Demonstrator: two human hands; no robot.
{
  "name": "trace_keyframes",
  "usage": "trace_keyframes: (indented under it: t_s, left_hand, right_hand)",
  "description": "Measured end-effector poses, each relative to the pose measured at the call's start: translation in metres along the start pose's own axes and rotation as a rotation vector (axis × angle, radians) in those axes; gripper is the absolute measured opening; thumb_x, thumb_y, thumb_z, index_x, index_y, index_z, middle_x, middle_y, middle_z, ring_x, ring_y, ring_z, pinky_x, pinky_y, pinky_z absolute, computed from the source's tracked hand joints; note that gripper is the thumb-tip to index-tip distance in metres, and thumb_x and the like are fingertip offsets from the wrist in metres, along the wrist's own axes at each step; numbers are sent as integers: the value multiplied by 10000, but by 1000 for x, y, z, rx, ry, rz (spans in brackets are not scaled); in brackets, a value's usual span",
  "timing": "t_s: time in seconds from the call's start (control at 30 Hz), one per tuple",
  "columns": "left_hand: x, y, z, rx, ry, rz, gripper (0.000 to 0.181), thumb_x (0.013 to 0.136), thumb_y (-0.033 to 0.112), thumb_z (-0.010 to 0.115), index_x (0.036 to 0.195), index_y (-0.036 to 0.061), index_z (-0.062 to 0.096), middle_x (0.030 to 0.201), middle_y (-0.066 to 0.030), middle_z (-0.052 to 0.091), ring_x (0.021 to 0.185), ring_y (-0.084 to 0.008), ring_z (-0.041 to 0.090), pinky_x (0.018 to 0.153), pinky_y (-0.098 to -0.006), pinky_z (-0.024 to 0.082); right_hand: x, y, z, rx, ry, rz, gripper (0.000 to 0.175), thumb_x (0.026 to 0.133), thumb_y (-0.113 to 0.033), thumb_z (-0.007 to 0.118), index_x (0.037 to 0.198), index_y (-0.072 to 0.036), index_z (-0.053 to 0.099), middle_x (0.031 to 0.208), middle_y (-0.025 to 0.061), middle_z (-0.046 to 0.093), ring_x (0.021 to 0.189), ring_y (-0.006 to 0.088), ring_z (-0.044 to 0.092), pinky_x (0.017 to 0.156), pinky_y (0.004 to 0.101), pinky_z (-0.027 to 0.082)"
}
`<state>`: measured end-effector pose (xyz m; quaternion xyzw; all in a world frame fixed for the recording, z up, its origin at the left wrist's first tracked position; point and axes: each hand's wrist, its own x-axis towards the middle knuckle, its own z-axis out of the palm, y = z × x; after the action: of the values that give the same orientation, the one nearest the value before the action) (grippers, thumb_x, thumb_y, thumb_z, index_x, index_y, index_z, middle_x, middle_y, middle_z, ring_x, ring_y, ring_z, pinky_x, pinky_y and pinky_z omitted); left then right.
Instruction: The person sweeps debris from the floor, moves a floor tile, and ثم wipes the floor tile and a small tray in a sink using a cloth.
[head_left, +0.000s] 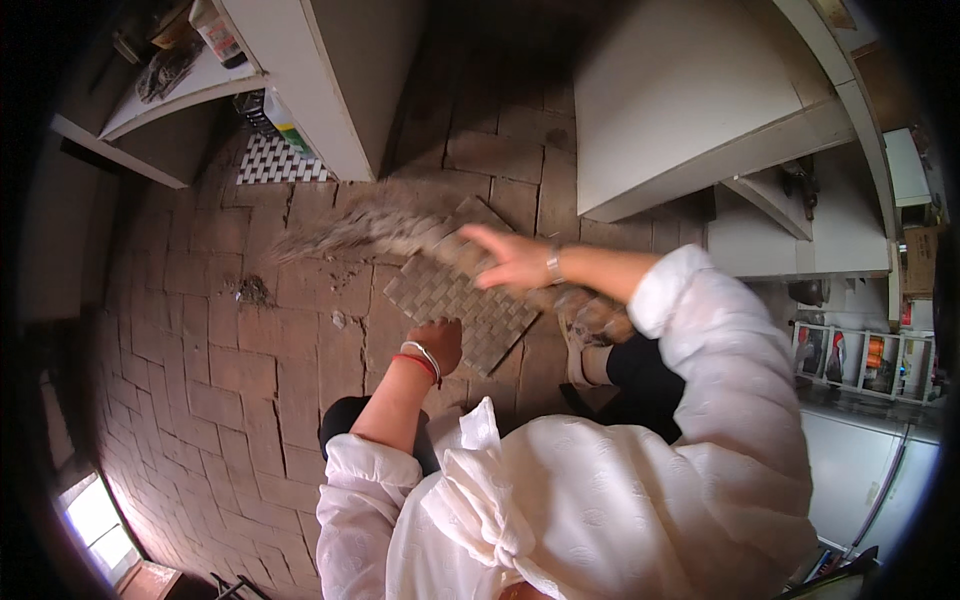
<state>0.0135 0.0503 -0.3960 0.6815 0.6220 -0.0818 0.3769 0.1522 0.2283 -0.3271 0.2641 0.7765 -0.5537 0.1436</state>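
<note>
My left hand (444, 345), with a white and a red band at the wrist, is curled at the near edge of a tan sheet (480, 315) with a basket-weave tile pattern. Its fingers appear closed on that edge, their tips hidden. A long, shaggy hand broom (375, 225), apparently of grass or fibre and blurred by motion, crosses over the sheet's far part. Above its bound section, my right hand (517, 259) wraps from above, with index finger and thumb spread and the other fingers hidden. Left of the sheet lies a small heap of dirt (253, 291) on the brick floor (240, 367).
Loose crumbs (339, 320) lie near the heap. White cabinet panels (300, 67) stand ahead on the left, and another white unit (690, 112) on the right. A black-and-white mosaic sheet (281, 159) and bottles (289, 124) sit by the left panel. My sandalled foot (585, 364) is beside the broom's near end.
</note>
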Motion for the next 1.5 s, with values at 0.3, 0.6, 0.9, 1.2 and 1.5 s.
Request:
trace_keyframes:
  t_s: [0.3, 0.6, 0.9, 1.2, 1.5]
  left_hand:
    - [16, -4, -9, -77, -27, -13, 222, 847, 124, 497, 1029, 5, 538, 1095, -218, 591, 1024, -365, 586, 848, -403, 482]
    - [8, -6, -5, -87, -44, -28, 300, 841, 186, 509, 1080, 6, 498, 1114, -218, 561, 1068, -373, 531, 888, -437, 446]
    - [15, -28, 8, -63, -2, -18, 385, 831, 180, 510, 1176, 22, 447, 1141, -226, 542, 1062, -408, 513, 884, -467, 435]
    - [24, -37, 7, -173, 2, -107, 407, 848, 187, 557, 1204, 20, 451, 1147, -229, 547, 1051, -405, 534, 877, -453, 451]
    - [22, -57, 10, -202, -31, -221, 420, 831, 179, 584, 1204, 27, 465, 1135, -226, 562, 1048, -394, 542, 875, -453, 453]
  right_hand:
    - [-123, 138, -87, -122, 392, 284, 800, 847, -361, 580, 1440, -47, 145, 1373, 254, 387, 1277, 318, 386, 1040, 359, 312]
    - [-135, 235, -65, -31, 365, 384, 850, 838, -352, 574, 1443, -10, 84, 1450, 259, 246, 1338, 331, 284, 1084, 357, 255]
    - [-135, 335, 21, 75, 618, 250, 814, 845, -211, 547, 1477, -136, 40, 1446, 233, 271, 1050, 321, 528, 861, 397, 444]
    - [-130, 355, 46, -292, 757, 550, 608, 880, -371, 515, 1395, -139, 289, 1288, 200, 428, 1068, 402, 518, 884, 485, 434]
    - [-126, 506, -34, 1253, 1613, 540, 233, 925, -252, 475, 913, -46, 584, 869, 105, 640, 701, 244, 618, 607, 394, 536]
